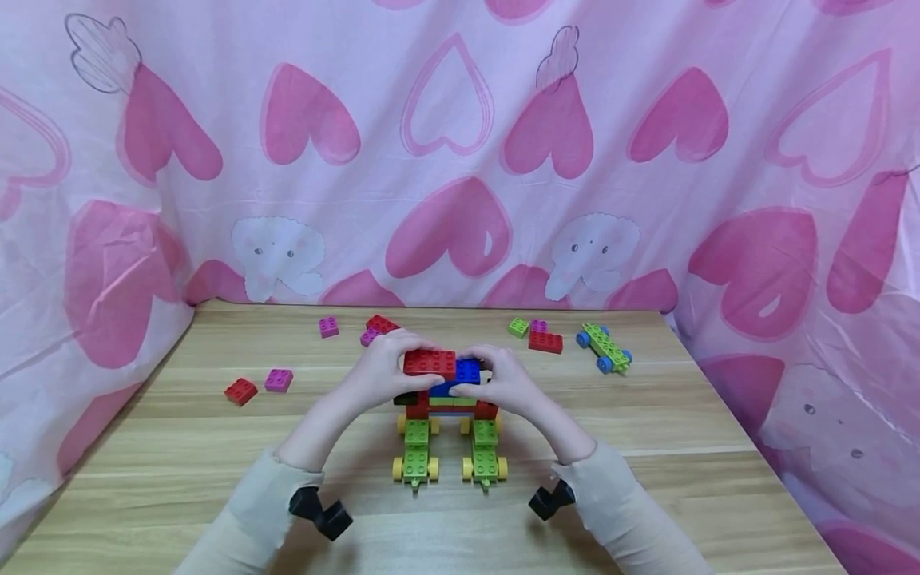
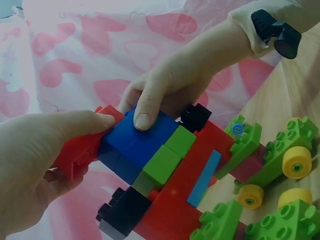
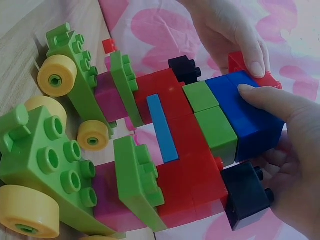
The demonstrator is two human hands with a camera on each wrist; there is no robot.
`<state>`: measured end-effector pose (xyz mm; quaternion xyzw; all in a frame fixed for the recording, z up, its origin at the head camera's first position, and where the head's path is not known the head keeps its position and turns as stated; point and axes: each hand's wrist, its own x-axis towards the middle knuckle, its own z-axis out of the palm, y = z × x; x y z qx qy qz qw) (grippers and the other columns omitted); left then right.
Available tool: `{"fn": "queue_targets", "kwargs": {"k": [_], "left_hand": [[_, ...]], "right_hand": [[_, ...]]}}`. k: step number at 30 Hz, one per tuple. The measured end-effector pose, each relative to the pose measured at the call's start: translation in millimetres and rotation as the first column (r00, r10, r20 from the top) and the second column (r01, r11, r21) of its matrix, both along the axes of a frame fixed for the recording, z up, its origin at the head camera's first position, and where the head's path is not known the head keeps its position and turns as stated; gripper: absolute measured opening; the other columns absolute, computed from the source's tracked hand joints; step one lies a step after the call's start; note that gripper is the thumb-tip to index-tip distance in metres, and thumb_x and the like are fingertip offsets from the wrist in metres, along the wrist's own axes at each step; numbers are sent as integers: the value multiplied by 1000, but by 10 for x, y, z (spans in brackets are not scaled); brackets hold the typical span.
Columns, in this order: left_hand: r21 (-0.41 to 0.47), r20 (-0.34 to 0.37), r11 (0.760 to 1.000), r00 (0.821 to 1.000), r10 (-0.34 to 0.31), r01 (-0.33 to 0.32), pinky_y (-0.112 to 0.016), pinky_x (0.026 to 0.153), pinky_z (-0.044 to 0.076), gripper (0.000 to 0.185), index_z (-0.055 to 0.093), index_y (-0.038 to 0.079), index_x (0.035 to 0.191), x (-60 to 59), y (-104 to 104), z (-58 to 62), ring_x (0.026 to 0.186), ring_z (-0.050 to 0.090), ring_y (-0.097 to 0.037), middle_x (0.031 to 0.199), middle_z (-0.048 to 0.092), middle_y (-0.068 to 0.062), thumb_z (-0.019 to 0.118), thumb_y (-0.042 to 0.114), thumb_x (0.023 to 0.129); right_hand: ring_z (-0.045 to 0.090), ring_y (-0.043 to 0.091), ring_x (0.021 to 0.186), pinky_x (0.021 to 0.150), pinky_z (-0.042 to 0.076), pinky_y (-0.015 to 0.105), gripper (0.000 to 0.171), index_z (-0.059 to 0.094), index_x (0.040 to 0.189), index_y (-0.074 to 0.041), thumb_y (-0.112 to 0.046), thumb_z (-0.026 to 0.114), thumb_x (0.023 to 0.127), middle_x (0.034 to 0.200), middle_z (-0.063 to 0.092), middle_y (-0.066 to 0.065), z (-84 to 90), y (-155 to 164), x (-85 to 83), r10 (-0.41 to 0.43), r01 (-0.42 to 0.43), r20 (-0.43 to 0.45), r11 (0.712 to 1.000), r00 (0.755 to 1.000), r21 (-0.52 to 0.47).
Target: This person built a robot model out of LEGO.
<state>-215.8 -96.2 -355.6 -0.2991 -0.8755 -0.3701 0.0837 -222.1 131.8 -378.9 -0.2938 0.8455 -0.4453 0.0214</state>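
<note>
Sleeves (image 1: pixel 247 511) foremost, the left hand (image 1: pixel 384 369) pinched a red brick (image 1: pixel 430 362), lengthwise toward the surface's (image 1: pixel 144 479) left edge, over blue bricks (image 1: pixel 469 370) the right hand (image 1: pixel 506 382) gripped.

The head view is bright and clear, with soft light that seems to come from above. Soft, fuzzy shadows lie on the wooden table (image 1: pixel 446 523) below the left hand (image 1: pixel 384 369) and right hand (image 1: pixel 509 385), beside the sleeves (image 1: pixel 247 507). In the left wrist view, the heart curtain (image 2: pixel 97 65) behind the hands looks milky and blurry. A tiny shiny spot shows on the lower red brick (image 2: pixel 167 206), right of the left hand. Behind both hands, the right wrist view looks pale too.
</note>
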Motion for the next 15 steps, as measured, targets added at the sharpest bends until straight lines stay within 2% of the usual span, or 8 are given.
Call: {"fn": "queue_targets", "kwargs": {"k": [5,10,15], "left_hand": [[-18,-26,1000,1000,6,-7,-35,79,55,40,71,6,113,10,-2,-16,98,62,-23,110,71,-9,81,28,81],[-51,-69,999,998,-10,7,-34,79,56,40,70,8,114,17,-4,-21,99,63,-22,111,71,-7,81,27,81],[-41,-56,999,998,-32,30,-34,79,59,43,68,9,119,44,5,8,102,65,-23,117,70,-8,80,27,82]], "right_hand": [[68,27,99,88,58,38,41,64,118,1,-13,78,83,112,69,16,15,2,4,14,-13,-31,1000,999,21],[67,29,105,91,56,39,44,63,122,0,-16,78,84,116,69,16,11,49,-11,52,-52,-53,999,997,-2],[63,28,113,99,51,45,40,63,123,-1,-10,75,86,121,68,14,5,209,-63,58,-68,-149,995,987,-66]]}}
